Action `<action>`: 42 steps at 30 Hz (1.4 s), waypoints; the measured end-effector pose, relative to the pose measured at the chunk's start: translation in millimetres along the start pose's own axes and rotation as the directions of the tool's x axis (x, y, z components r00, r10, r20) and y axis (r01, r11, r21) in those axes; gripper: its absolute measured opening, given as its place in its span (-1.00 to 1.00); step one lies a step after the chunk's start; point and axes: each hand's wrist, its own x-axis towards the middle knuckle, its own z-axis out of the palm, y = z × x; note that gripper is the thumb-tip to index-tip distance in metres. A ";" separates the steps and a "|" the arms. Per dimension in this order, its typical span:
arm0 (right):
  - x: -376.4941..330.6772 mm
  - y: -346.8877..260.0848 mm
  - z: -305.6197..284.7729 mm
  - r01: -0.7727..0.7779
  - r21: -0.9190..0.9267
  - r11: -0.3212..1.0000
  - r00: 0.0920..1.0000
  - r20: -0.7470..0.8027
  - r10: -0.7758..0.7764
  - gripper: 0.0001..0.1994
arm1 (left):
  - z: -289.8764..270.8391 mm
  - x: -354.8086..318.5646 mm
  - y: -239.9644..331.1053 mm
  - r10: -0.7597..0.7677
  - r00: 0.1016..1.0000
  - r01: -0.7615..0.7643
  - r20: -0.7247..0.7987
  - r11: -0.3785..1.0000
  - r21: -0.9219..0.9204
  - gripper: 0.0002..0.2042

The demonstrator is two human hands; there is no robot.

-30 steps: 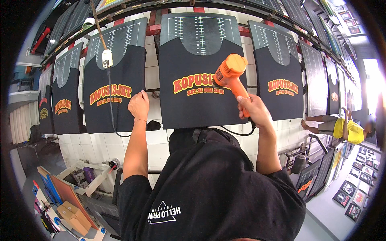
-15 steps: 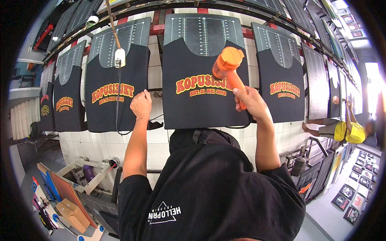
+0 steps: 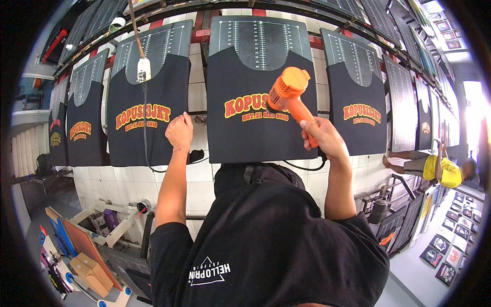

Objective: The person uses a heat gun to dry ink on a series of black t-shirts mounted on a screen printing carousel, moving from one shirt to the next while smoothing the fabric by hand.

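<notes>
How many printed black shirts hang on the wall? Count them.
5: centre shirt behind the heat gun, three left, one right. Others at the rim may be hidden.

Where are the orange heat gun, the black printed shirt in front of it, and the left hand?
orange heat gun (image 3: 287, 94), head view, on its barrel body.
black printed shirt on the middle board (image 3: 240, 138), head view, on plain fabric below the print.
left hand (image 3: 179, 132), head view, on its back.

Cardboard boxes (image 3: 87, 271), framed pictures (image 3: 455, 245) below

Black short-sleeved T-shirt, white triangular logo on chest; thin bracelet at left wrist; forearms bare.
</notes>
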 end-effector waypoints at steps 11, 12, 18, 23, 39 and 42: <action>5.1 5.0 11.9 0.032 -0.001 0.999 0.999 0.043 -0.032 -0.69 | 3.7 0.1 -3.9 0.016 1.000 -0.016 -0.027 1.000 0.005 -0.60; 5.2 2.9 11.3 0.023 0.021 1.000 0.999 0.042 -0.024 -0.69 | 4.3 0.1 -3.5 0.021 0.999 -0.020 -0.035 1.000 0.007 -0.61; 13.9 0.6 12.4 0.032 -0.013 0.999 0.999 0.044 -0.032 -0.71 | 4.8 0.4 -4.2 0.029 0.999 -0.028 -0.039 1.000 0.009 -0.61; 21.4 -5.9 22.3 0.016 -0.028 0.999 1.000 0.020 -0.016 -0.72 | 0.4 0.5 -0.2 0.002 1.000 -0.003 0.015 0.999 0.042 -0.61; 24.4 -14.3 26.7 0.020 -0.002 1.000 0.994 0.103 -0.019 -0.73 | 3.4 -0.9 -4.1 0.015 1.000 -0.014 -0.016 0.999 0.036 -0.62; 15.2 -6.3 25.7 0.013 -0.069 0.998 0.994 0.109 -0.005 -0.71 | 3.1 1.0 -3.4 0.021 1.000 -0.021 -0.020 1.000 0.022 -0.62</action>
